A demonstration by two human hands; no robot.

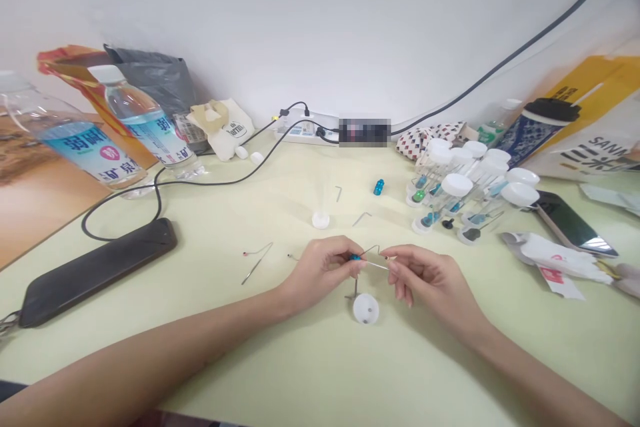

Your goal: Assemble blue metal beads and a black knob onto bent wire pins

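Note:
Just above the table, my left hand (325, 267) pinches a small blue metal fitting (355, 257) between thumb and fingers. A thin bent wire (373, 249) runs from the fitting towards my right hand (427, 273). My right thumb and fingers are closed on a thin silver rod (377, 265) that reaches to the fitting; its contact there is too small to make out. Below my hands lies a white cap (366, 311) with small parts in it, and a small dark metal piece (353, 293) is beside it. Another bent wire (259, 262) rests left of my left hand.
Two L-shaped hex keys (362, 217), a blue ribbed piece (379, 187) and an upright clear tube (321, 217) stand or lie beyond my hands. Several white-capped tubes (457, 185) cluster right, near a phone (575, 223). A black power bank (100, 270) and water bottles (150, 130) are left.

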